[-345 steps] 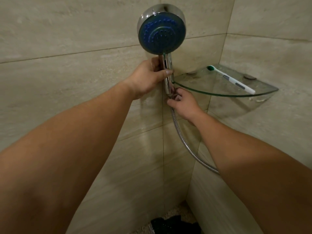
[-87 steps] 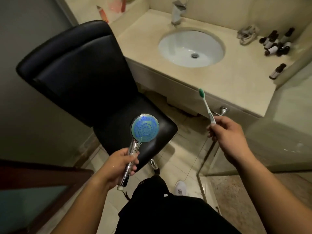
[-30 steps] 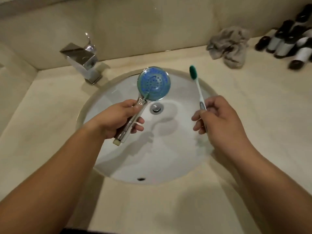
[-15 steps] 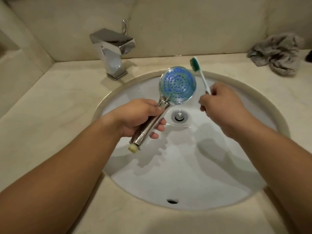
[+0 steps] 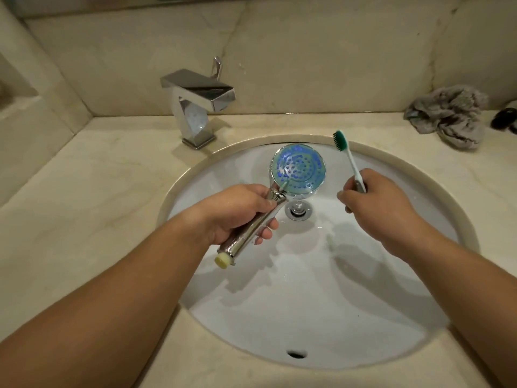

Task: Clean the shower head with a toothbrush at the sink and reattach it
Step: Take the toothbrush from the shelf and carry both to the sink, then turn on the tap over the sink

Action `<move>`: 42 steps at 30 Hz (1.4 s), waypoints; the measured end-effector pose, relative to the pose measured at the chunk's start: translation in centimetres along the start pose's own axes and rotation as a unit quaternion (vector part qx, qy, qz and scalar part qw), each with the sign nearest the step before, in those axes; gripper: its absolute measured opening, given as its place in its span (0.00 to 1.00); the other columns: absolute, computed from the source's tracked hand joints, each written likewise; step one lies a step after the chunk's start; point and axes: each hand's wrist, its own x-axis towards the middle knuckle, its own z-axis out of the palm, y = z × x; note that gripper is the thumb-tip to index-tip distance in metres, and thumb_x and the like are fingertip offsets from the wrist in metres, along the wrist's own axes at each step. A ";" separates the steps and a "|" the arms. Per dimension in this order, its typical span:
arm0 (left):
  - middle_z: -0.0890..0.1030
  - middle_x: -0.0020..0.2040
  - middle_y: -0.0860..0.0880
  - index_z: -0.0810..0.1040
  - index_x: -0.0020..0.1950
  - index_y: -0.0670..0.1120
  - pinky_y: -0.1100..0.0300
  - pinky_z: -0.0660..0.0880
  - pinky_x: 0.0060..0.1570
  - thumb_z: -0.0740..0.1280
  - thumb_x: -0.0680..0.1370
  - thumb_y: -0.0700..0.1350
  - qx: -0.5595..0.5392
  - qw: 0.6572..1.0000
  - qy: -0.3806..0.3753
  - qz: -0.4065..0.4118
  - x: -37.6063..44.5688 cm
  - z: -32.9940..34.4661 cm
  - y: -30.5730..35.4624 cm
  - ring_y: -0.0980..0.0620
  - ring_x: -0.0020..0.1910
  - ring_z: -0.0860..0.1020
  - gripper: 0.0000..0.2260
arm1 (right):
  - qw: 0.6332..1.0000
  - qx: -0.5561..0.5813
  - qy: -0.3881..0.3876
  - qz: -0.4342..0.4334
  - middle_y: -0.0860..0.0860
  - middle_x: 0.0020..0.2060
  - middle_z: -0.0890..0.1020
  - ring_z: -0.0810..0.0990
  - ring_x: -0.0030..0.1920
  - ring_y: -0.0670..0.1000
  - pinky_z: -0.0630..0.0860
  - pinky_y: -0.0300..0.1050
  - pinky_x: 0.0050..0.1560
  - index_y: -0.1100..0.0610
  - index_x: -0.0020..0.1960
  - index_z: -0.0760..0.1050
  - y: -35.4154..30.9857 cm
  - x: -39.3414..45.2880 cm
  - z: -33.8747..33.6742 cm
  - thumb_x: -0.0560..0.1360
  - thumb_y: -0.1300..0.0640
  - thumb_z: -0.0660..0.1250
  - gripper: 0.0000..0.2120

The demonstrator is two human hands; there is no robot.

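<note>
A chrome shower head (image 5: 298,170) with a blue nozzle face hangs over the white sink (image 5: 391,317), face up toward me. My left hand (image 5: 237,212) grips its chrome handle, whose cream end cap sticks out below my fist. My right hand (image 5: 375,204) grips the white handle of a toothbrush (image 5: 348,156). The green bristles point up and stand just right of the shower head, not touching it. The drain (image 5: 298,210) lies right beneath the shower head.
A chrome faucet (image 5: 197,103) stands at the back left of the basin on the beige counter (image 5: 84,205). A crumpled grey cloth (image 5: 450,116) lies at the back right, with a dark object (image 5: 505,117) at the frame edge beside it.
The toothbrush has drawn slightly away to the right of the shower head. Both hands stay over the basin, and the view has shifted a little.
</note>
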 end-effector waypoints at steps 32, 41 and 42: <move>0.82 0.51 0.41 0.75 0.59 0.41 0.54 0.80 0.31 0.60 0.86 0.36 -0.080 0.996 -0.010 -0.027 -1.6 -2.7 -0.9 0.47 0.38 0.85 0.06 | 0.997 -0.075 0.020 -0.018 0.53 0.36 0.78 0.73 0.36 0.54 0.69 0.49 0.37 0.55 0.44 0.74 0.0 -1.1 -0.2 0.77 0.54 0.66 0.05; 0.80 0.45 0.41 0.76 0.56 0.40 0.56 0.77 0.28 0.57 0.86 0.36 -0.096 0.995 0.015 -0.020 -1.7 -3.6 -1.3 0.49 0.31 0.79 0.08 | 0.996 0.021 0.054 -0.072 0.53 0.34 0.80 0.75 0.36 0.53 0.73 0.50 0.40 0.55 0.44 0.81 -4.8 1.6 1.6 0.74 0.49 0.70 0.09; 0.80 0.45 0.41 0.76 0.57 0.40 0.56 0.77 0.28 0.57 0.86 0.36 -0.094 0.995 0.016 -0.018 -1.7 -3.7 -1.4 0.49 0.31 0.79 0.08 | 0.994 0.027 0.062 -0.087 0.51 0.32 0.79 0.74 0.35 0.52 0.72 0.48 0.38 0.55 0.43 0.82 -6.0 2.5 2.3 0.73 0.49 0.70 0.10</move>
